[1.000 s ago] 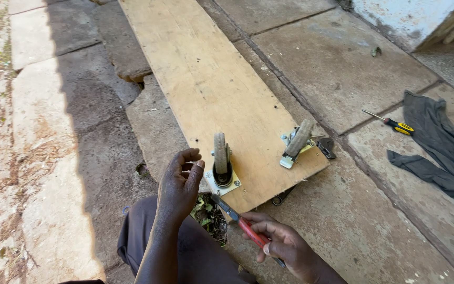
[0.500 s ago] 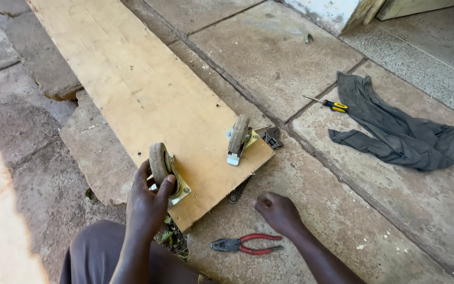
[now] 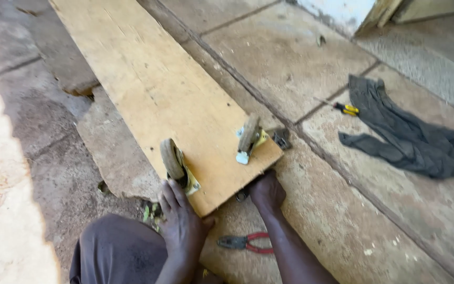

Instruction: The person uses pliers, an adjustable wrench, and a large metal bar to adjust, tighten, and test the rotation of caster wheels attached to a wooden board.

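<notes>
A long wooden board point(image 3: 148, 79) lies across stone paving, running away from me. Two caster wheels stand on its near end: the left caster point(image 3: 174, 162) and the right caster point(image 3: 249, 135), each on a yellowish plate. My left hand point(image 3: 182, 223) grips the board's near edge, its fingertips touching the left caster's plate. My right hand point(image 3: 267, 192) holds the near right corner of the board, with the fingers curled under the edge. Red-handled pliers point(image 3: 248, 243) lie on the ground between my forearms.
A yellow-and-black screwdriver point(image 3: 345, 108) lies on the paving to the right, beside a crumpled dark grey cloth point(image 3: 405, 137). A small dark metal part point(image 3: 281, 138) sits just off the board's right corner. My knee in dark trousers point(image 3: 116, 252) is at the bottom left.
My right hand put the pliers down on the ground and moved up to the board's corner. My left hand slid from the left caster down to the board's edge.
</notes>
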